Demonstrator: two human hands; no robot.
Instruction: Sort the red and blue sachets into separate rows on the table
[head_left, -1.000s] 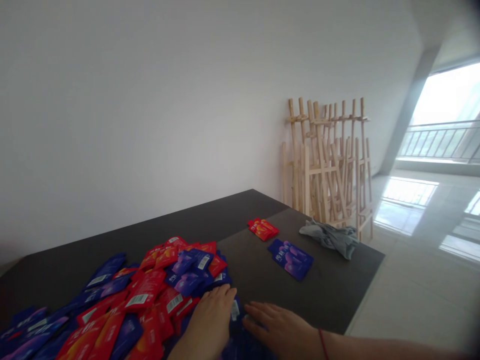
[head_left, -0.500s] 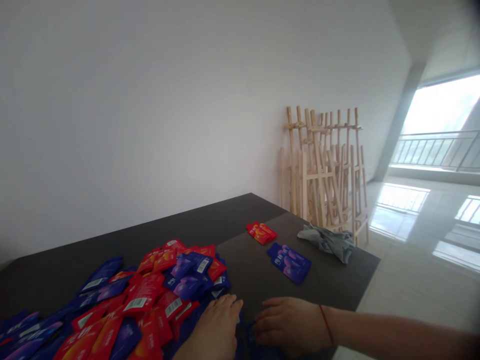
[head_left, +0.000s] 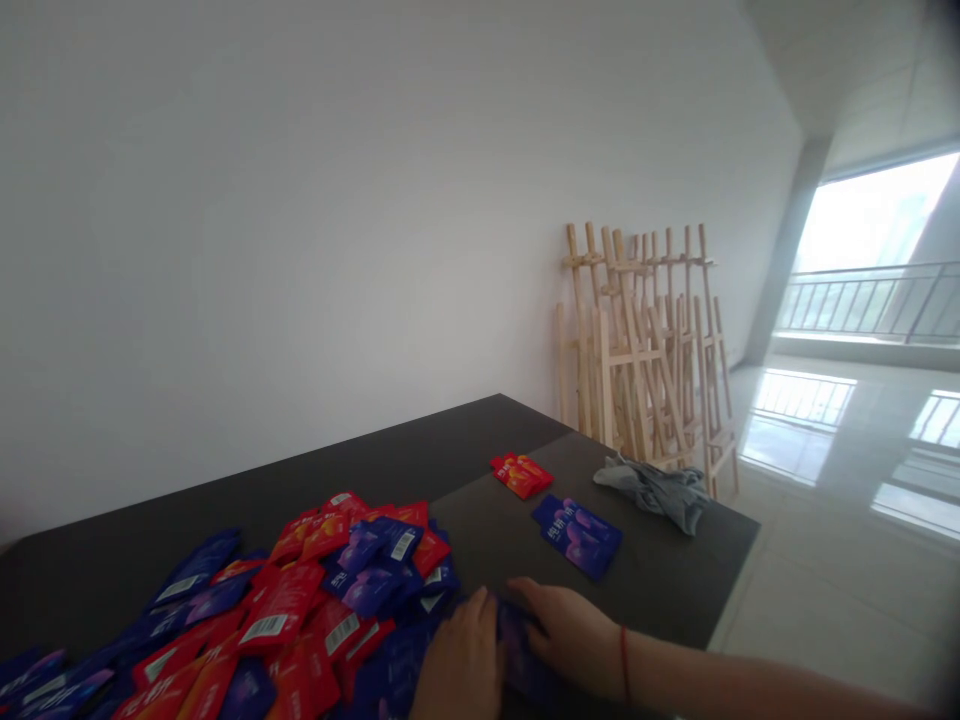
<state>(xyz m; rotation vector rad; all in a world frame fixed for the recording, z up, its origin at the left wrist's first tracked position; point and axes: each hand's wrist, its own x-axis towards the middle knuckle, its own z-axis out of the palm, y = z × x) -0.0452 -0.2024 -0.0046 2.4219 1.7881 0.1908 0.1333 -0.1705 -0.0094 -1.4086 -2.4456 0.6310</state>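
Observation:
My right hand is closed around the right side of a dark blue pouch, its fingers over the far edge. Just to the left, my left hand rests with its fingers stretched forward and close together, alongside that pouch's left edge and over the blue pouches at the pile's right end. The near part of both hands' pouches is blurred and partly hidden. Left of my hands spreads a heap of red pouches and blue pouches, some with white barcode labels facing up.
Farther back on the dark table lie a red pouch stack and a blue pouch stack. A crumpled grey cloth sits at the right edge. Wooden easels stand against the white wall behind.
My right hand has moved slightly up and left and raised a blue pouch between the hands. My left hand has shifted right toward it. The view has tilted slightly.

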